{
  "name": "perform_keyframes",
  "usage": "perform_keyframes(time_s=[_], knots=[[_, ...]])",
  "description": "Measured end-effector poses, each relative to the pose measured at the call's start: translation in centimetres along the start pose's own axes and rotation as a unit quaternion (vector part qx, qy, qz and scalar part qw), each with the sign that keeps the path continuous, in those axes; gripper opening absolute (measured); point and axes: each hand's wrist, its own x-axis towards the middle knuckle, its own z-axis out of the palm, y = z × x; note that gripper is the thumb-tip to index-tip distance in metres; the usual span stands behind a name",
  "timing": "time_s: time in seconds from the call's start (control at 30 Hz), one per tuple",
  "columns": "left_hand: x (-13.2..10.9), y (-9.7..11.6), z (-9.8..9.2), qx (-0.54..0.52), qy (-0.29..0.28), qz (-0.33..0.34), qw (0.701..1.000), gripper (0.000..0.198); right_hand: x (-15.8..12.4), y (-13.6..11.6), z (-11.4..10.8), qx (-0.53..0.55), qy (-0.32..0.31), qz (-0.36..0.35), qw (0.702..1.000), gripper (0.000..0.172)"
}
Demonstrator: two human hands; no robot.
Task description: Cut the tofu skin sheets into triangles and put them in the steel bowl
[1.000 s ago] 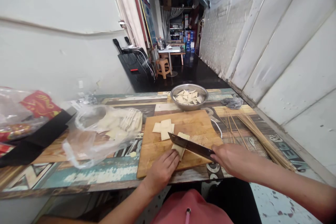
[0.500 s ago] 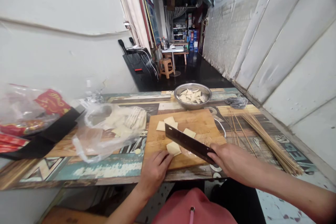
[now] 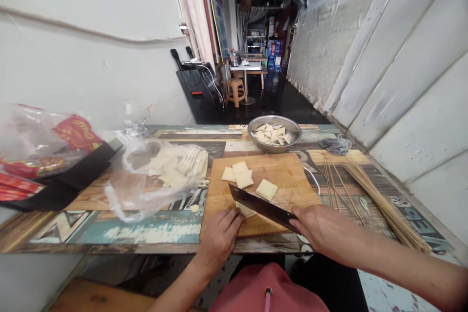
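Head view: left hand pins pale square beneath right hand's cleaver.

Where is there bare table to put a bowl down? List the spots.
Free: the table strip in front of the plastic bag, left of the cutting board; the board's bare far right corner. Crowded: the board's near edge, under the left hand, right hand and knife; the right side, under skewers.

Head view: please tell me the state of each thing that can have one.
Knife, gripped by right hand, blade across slice.
Left hand, curled, holds slice on board.
Slice, partly hidden by blade.
Bowl, part filled with cut pieces.
Bag, open, sheets inside.
Skewers, loose on table.
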Motion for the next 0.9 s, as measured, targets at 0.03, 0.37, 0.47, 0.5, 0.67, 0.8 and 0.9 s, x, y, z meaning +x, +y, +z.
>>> perform_keyframes(time_s=[0.03, 0.37, 0.47, 0.5, 0.67, 0.8, 0.9], knots=[[-0.1, 0.0, 0.0, -0.001, -0.001, 0.000, 1.000, 0.028, 0.1, 0.1, -0.1, -0.002, 0.000, -0.002, 1.000, 0.027], [0.7, 0.0, -0.9, -0.038, -0.022, -0.030, 0.999, 0.029, 2.0, -0.5, 2.2, 0.006, 0.029, 0.005, 1.000, 0.024], [1.7, 0.1, -1.8, -0.054, -0.078, -0.085, 0.992, 0.030, 1.2, 0.5, 3.3, 0.093, 0.115, 0.044, 0.988, 0.029], [2.1, 0.0, -2.1, -0.052, -0.106, -0.100, 0.988, 0.034, 0.8, 1.0, 3.5, 0.116, 0.138, 0.061, 0.982, 0.030], [5.1, -0.9, -3.0, 0.000, -0.228, -0.158, 0.961, 0.058, -1.1, 3.3, 4.0, 0.164, 0.185, 0.113, 0.962, 0.033], [6.8, -1.4, -3.2, 0.016, -0.286, -0.200, 0.937, 0.062, -2.0, 3.9, 5.3, 0.216, 0.176, 0.123, 0.952, 0.035], [7.3, -1.7, -3.3, 0.000, -0.309, -0.186, 0.933, 0.043, -2.6, 4.0, 6.4, 0.258, 0.164, 0.145, 0.941, 0.036]])
